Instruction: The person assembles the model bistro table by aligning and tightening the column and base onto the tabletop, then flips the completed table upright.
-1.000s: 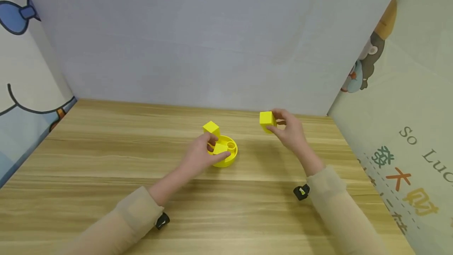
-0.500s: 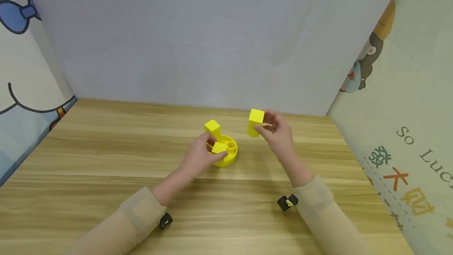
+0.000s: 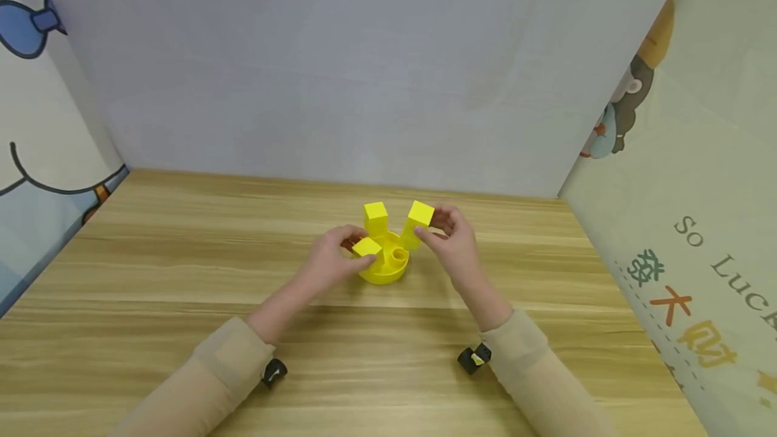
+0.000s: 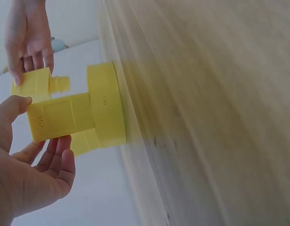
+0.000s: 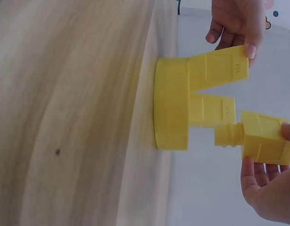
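Observation:
A round yellow base [image 3: 386, 278] lies on the table, its ring-shaped socket [image 3: 398, 255] showing at the right. My left hand [image 3: 324, 259] pinches a square yellow block [image 4: 64, 117] that stands tilted in the base, thumb on one side and fingers on the other. Another yellow block [image 3: 376, 219] rises from the back of the base, touched by neither hand. Between thumb and fingers my right hand [image 3: 455, 248] holds a third yellow block [image 5: 267, 139]. Its ridged round stub [image 5: 228, 135] points toward the base and is apart from it in the right wrist view.
The wood-grain table [image 3: 376, 369] reaches a pale cloth wall [image 3: 340, 86] behind the base. Printed cloths hang at the left and right sides. A black device [image 3: 475, 359] is worn at my right wrist, and a similar one [image 3: 274, 373] at my left.
My right hand has carried its block leftward, from beside the base to just over its right side. My left hand keeps its block, which now leans further left, and the base has turned slightly.

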Motion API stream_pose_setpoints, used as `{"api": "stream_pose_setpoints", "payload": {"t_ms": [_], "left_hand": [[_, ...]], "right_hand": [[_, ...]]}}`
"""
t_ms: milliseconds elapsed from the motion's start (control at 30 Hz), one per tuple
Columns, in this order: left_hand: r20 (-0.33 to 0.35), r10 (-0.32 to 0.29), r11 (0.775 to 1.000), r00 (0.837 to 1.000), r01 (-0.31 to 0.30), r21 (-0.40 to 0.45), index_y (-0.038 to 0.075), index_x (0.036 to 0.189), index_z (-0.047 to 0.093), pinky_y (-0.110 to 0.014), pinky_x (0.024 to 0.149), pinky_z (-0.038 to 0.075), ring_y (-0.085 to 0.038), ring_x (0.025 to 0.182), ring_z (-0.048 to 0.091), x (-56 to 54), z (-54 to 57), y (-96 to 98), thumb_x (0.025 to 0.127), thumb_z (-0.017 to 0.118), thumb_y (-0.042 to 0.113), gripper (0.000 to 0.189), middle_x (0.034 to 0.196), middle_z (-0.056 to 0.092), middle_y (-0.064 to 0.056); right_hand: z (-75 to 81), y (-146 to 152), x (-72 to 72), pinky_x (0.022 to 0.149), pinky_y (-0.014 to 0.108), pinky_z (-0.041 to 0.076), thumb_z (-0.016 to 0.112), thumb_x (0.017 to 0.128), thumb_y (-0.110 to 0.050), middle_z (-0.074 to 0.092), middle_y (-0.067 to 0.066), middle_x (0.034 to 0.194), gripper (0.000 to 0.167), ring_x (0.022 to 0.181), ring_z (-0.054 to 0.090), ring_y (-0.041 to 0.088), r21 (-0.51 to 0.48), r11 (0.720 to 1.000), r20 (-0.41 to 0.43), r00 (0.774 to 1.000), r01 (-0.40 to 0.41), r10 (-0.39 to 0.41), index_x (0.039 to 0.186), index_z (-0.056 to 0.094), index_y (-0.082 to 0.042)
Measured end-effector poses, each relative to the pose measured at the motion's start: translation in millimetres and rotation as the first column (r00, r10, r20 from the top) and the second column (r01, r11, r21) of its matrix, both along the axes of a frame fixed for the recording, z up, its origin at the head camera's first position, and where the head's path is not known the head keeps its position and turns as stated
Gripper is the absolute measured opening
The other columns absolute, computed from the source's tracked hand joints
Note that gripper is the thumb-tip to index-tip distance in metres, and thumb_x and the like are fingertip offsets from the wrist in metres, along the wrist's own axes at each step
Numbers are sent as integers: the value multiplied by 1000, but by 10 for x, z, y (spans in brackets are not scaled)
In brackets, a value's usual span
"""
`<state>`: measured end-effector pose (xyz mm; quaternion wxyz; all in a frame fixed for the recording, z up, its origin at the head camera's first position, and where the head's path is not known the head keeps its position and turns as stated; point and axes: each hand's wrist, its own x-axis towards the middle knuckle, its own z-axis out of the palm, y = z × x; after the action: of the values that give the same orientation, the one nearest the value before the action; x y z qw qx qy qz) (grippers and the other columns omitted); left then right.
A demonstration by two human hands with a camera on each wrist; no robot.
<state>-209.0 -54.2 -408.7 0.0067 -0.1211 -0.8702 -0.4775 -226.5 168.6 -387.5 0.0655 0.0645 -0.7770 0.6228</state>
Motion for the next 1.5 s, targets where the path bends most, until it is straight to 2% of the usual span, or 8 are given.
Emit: {"api": "stream_pose_setpoints", "payload": {"t_ms": [367,500,633,933,1067,1267,1500], "left_hand": [[-56,-74,997,996,72,-24,11,123,63,-35,77,49,-23,97,56,-123,-62,-176,84,71,24,42,111,63,-5],[-47,-100,995,994,99,-24,11,124,62,-34,77,48,-26,98,54,-181,-84,-223,86,69,23,41,111,62,-6],[-50,-123,992,991,122,-32,11,125,62,-34,77,47,-28,100,54,-257,-58,-284,87,67,22,40,113,62,-7],[-56,-181,982,982,177,-65,12,128,59,-35,80,46,-25,101,53,-401,1,-386,89,65,21,41,121,62,-7],[-53,-200,977,978,196,-80,12,129,58,-34,80,46,-23,101,53,-431,25,-410,89,64,21,42,124,61,-7],[-55,-207,975,977,201,-96,12,129,59,-34,78,46,-22,100,54,-437,52,-405,88,66,24,43,125,60,-7],[-92,-178,977,980,166,-132,10,124,63,-32,74,48,-21,94,58,-451,53,-361,83,73,24,44,120,64,-6]], "right_hand": [[-119,-100,8,92,37,49,74,82,-13,60,13,114,48,106,57,23,61,998,99,995,2,-8,122,50,-3],[-137,-121,3,91,37,49,74,81,-13,60,13,113,46,105,57,23,86,996,99,995,-1,-8,120,51,-3],[-117,-157,-8,90,37,50,75,81,-13,60,13,112,45,105,57,24,106,994,92,996,-9,-1,118,51,-4],[-120,-223,-31,88,37,51,77,79,-14,61,12,111,47,104,57,25,147,988,101,994,-52,37,117,52,-5],[-138,-229,-36,85,36,52,76,79,-11,62,14,108,44,101,58,25,167,984,65,997,-55,45,114,51,-3],[-166,-196,-49,83,37,53,77,78,-11,64,15,102,43,94,62,27,259,965,11,999,-37,36,110,50,-2],[-138,-188,-62,84,37,52,79,78,-17,64,11,101,44,94,63,25,337,941,49,999,-27,11,108,49,-4]]}}
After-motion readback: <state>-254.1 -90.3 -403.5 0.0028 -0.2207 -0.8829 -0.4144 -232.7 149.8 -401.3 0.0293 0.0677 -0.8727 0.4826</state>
